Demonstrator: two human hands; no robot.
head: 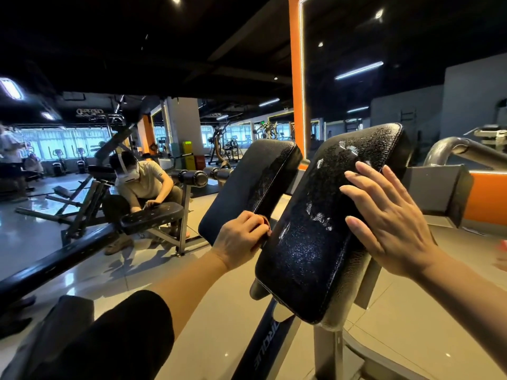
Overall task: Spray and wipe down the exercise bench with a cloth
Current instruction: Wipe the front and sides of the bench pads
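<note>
Right bench pad (310, 242), black and tilted, carries spray droplets. Right hand (389, 223) rests on its right edge, fingers straight and spread. Left hand (241, 239), at its left edge, grips a reddish cloth (266, 221). Left bench pad (247, 185) stands beyond.

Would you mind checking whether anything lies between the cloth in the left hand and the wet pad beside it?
Nothing visible does: the left hand holds the cloth against the wet pad.

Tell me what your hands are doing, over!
Left hand grips a reddish cloth at the near pad's edge. Right hand open, fingers on the wet black pad. Nothing in the way.
</note>
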